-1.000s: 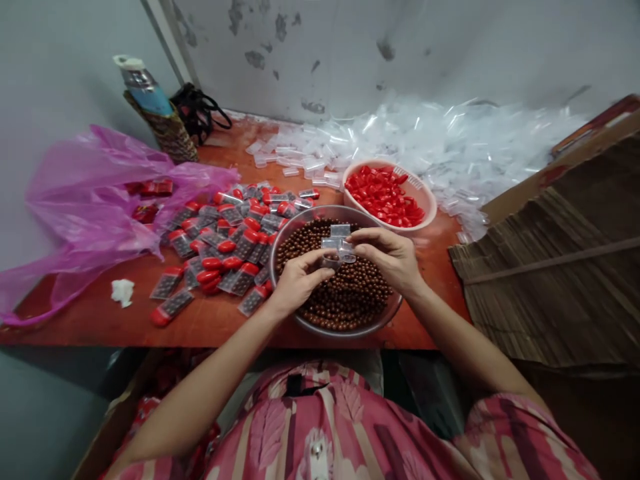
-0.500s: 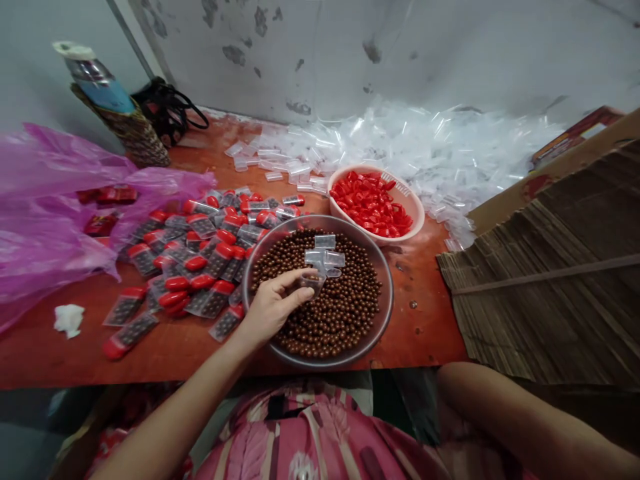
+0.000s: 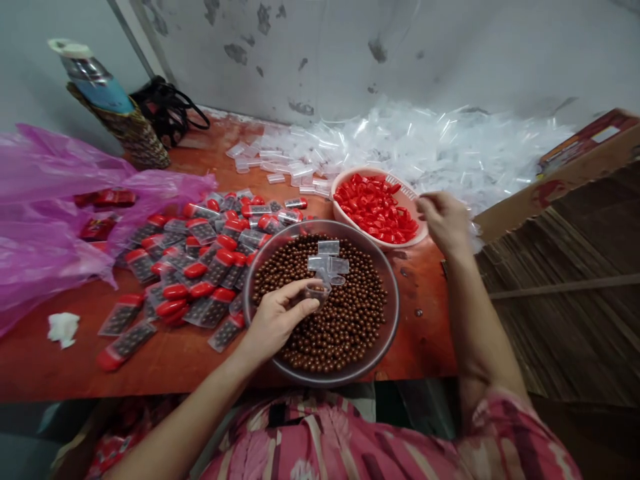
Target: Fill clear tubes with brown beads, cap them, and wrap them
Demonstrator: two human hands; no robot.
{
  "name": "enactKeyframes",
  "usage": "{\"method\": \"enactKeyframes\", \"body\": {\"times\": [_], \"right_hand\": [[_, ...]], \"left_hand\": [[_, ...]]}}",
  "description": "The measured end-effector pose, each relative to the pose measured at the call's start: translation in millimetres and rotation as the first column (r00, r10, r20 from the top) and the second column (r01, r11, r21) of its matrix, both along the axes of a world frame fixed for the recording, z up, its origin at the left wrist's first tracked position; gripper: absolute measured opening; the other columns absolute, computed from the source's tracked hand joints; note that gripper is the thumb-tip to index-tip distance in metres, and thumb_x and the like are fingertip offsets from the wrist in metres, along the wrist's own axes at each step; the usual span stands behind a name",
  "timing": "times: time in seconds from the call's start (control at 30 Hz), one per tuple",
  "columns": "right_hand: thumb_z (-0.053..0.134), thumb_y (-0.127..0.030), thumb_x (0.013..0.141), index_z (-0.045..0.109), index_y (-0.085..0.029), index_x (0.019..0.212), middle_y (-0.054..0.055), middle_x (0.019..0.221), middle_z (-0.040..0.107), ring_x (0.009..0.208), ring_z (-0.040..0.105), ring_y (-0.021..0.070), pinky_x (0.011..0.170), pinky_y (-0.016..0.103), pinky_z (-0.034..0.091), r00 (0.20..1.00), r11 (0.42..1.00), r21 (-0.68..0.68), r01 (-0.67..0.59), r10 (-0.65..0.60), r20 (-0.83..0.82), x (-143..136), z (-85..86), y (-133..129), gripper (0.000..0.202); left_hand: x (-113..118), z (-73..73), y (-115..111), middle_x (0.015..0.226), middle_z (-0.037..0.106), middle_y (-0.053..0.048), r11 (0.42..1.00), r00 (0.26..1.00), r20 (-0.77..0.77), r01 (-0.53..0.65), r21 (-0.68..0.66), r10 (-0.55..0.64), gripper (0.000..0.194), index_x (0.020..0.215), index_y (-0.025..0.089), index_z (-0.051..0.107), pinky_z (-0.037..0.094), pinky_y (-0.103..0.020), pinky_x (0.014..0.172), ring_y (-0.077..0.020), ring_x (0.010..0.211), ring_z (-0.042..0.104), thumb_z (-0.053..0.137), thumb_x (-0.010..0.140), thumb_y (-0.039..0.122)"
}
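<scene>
My left hand (image 3: 280, 320) pinches a small clear plastic container (image 3: 317, 291) over the steel bowl (image 3: 395, 313). Some brown balls show inside the container. Glossy brown balls (image 3: 325, 340) fill the bowl, and several clear containers (image 3: 330, 261) lie on top of them. My right hand (image 3: 443, 220) is at the right rim of the pink basket (image 3: 425, 233), its fingers loosely bent and apart, a little blurred. I see nothing held in it. Red caps (image 3: 373, 210) are heaped in that basket.
Left of the bowl lie many filled, red-capped containers (image 3: 200, 260). A purple plastic bag (image 3: 40, 227), white tissue (image 3: 63, 329) and a flask (image 3: 107, 93) are farther left. Clear containers (image 3: 400, 140) pile along the wall. Stacked cardboard (image 3: 565, 320) stands at right.
My right hand has come up from near my lap to the basket's right rim. My left hand keeps the clear container over the bowl. The view has shifted slightly.
</scene>
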State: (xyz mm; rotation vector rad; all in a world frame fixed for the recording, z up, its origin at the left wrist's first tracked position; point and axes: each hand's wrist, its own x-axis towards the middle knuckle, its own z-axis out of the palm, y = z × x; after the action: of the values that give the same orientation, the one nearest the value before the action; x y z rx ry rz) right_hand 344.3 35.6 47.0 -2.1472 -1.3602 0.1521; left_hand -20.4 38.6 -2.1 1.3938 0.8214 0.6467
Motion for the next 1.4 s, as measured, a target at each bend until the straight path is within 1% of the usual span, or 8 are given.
{"method": "enactKeyframes", "body": {"times": [0.17,0.33,0.47,0.57,0.77,1.0,1.17,1.4], "right_hand": [[0.053,-0.024,0.082,0.067,-0.006,0.104,0.026,0.111,0.064,0.105,0.058,0.0370,0.088,0.050,0.041,0.916,0.836,-0.457,0.304,-0.124,0.382,12.9,-33.7,58.8,0.031],[0.049,-0.022,0.083,0.066,-0.005,0.107,0.027,0.108,0.064,0.105,0.058,0.0368,0.086,0.050,0.041,0.901,0.811,-0.479,0.336,-0.129,0.415,18.3,-45.4,63.1,0.034],[0.045,-0.021,0.083,0.063,-0.008,0.114,0.024,0.110,0.063,0.100,0.060,0.0336,0.085,0.048,0.044,0.886,0.923,-0.258,0.286,-0.151,0.439,14.2,-27.3,35.2,0.038],[0.045,-0.015,0.080,0.068,-0.014,0.106,0.015,0.100,0.066,0.094,0.061,0.0271,0.083,0.041,0.048,0.922,0.997,-0.031,-0.068,0.074,0.381,-10.4,-5.5,6.7,0.034],[0.063,-0.025,0.079,0.062,-0.021,0.110,0.006,0.095,0.068,0.080,0.064,0.0179,0.074,0.031,0.051,0.722,0.722,0.020,-0.692,0.691,0.048,-116.2,19.1,-36.9,0.031],[0.073,-0.034,0.074,0.064,-0.020,0.095,0.002,0.085,0.068,0.073,0.065,0.0142,0.067,0.028,0.054,0.618,0.762,0.337,-0.553,0.646,-0.447,-180.7,-6.3,-43.7,0.027],[0.067,-0.028,0.080,0.067,-0.022,0.098,0.003,0.094,0.068,0.085,0.065,0.0163,0.079,0.031,0.053,0.783,0.789,0.403,-0.464,0.578,-0.228,-186.3,-6.6,-50.2,0.019],[0.057,-0.023,0.088,0.063,-0.022,0.108,0.006,0.099,0.066,0.093,0.062,0.0179,0.085,0.035,0.051,0.753,0.714,0.421,-0.559,0.650,-0.101,-201.9,-24.7,-51.8,0.021]], "left_hand": [[-0.3,-2.1,-0.1,0.092,0.072,-0.002,1.000,1.000,-0.015,0.005,-0.013,-0.005,0.033,0.105,0.021,0.069,0.051,-0.027,0.077,-0.0172,0.082,0.065,0.066,0.075,0.034],[-0.7,-4.6,-0.8,0.094,0.071,-0.004,1.000,1.000,0.001,0.006,-0.003,-0.006,0.035,0.108,0.019,0.068,0.050,-0.027,0.079,-0.0175,0.084,0.064,0.065,0.076,0.035],[-1.0,-7.5,-1.5,0.098,0.070,-0.005,1.000,0.998,0.056,0.013,-0.016,-0.013,0.037,0.110,0.018,0.066,0.052,-0.029,0.080,-0.0188,0.087,0.064,0.063,0.078,0.036],[-0.4,-7.3,-2.3,0.105,0.069,-0.006,1.000,0.995,0.095,0.013,0.003,-0.014,0.038,0.113,0.017,0.065,0.052,-0.031,0.081,-0.0195,0.089,0.065,0.060,0.080,0.035],[2.8,-2.9,-3.8,0.112,0.068,-0.005,0.974,0.996,0.093,-0.035,0.226,0.014,0.033,0.112,0.018,0.066,0.046,-0.033,0.096,-0.0206,0.103,0.063,0.059,0.082,0.031],[0.5,-10.5,-5.9,0.114,0.068,-0.005,0.952,0.989,0.146,-0.021,0.304,-0.025,0.034,0.114,0.018,0.065,0.046,-0.034,0.097,-0.0204,0.104,0.063,0.058,0.083,0.028],[0.7,-8.2,-7.6,0.113,0.069,-0.006,0.946,0.989,0.149,-0.046,0.321,-0.002,0.031,0.111,0.016,0.067,0.045,-0.032,0.097,-0.0201,0.105,0.063,0.057,0.083,0.025],[-0.8,-6.7,-8.5,0.114,0.068,-0.005,0.939,0.986,0.164,-0.048,0.341,-0.009,0.032,0.111,0.016,0.067,0.046,-0.030,0.094,-0.0201,0.104,0.064,0.060,0.081,0.023]]}}
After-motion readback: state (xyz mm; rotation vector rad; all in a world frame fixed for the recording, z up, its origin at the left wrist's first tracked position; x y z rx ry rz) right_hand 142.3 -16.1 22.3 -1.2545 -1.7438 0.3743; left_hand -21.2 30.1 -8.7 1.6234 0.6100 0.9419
